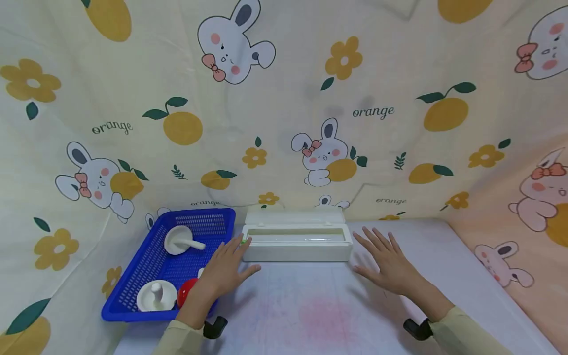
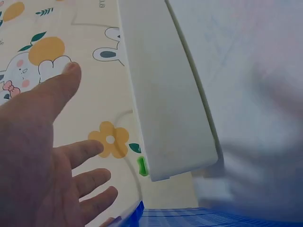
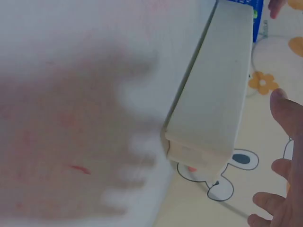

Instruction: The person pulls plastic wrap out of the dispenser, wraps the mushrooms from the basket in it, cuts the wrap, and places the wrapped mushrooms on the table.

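Observation:
A long white box (image 1: 297, 253), resembling a cling film dispenser, sits at the back of the table with its lid (image 1: 293, 217) raised behind it. Through its open top a pale roll (image 1: 295, 237) shows lengthwise. At the left end is a small green piece (image 2: 142, 166). My left hand (image 1: 226, 271) hovers with fingers spread, its fingertips overlapping the box's left end in the head view. Beyond the right end, my right hand (image 1: 388, 264) is also spread, palm down. Both hands hold nothing.
On the left stands a blue perforated basket (image 1: 175, 268). In it lie two white discs with stem handles, one upper disc (image 1: 178, 240) and one lower disc (image 1: 157, 296), plus a red rounded object (image 1: 186, 291) partly behind my left forearm. A patterned cloth (image 1: 275, 98) hangs behind the table.

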Available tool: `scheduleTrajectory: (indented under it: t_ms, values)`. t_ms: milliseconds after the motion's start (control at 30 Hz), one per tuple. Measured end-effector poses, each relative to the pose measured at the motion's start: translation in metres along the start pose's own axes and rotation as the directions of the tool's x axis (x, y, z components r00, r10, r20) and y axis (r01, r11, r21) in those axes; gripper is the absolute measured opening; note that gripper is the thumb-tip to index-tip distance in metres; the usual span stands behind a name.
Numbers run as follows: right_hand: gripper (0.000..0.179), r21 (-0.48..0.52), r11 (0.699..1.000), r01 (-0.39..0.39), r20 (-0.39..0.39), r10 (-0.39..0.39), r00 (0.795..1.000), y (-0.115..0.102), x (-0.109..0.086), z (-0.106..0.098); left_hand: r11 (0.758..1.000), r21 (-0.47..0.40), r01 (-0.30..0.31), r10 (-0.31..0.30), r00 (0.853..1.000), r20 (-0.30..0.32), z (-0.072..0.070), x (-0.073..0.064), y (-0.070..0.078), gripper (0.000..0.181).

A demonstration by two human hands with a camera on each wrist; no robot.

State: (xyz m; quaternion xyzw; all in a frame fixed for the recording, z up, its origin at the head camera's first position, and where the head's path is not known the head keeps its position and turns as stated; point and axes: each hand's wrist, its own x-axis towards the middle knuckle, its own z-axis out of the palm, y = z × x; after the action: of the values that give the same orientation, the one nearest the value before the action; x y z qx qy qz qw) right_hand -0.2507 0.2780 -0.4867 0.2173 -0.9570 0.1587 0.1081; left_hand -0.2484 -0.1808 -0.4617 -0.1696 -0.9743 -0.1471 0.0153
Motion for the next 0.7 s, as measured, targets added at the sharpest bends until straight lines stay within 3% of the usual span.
scheduleTrajectory:
  t_ms: [333, 700]
  values:
    - [0.087, 0.046, 0.999, 0.011, 0.028, -0.012, 1.0, -0.001, 0.034, 0.006, 1.0, -0.021, -0.022, 0.022, 0.999, -0.029, -0.002, 0.025, -0.01, 0.073]
    - [0.078, 0.085, 0.996, 0.011, 0.029, -0.014, 0.999, -0.002, 0.062, 0.011, 0.999, -0.027, 0.036, -0.036, 0.999, 0.005, -0.006, 0.054, -0.013, 0.053]
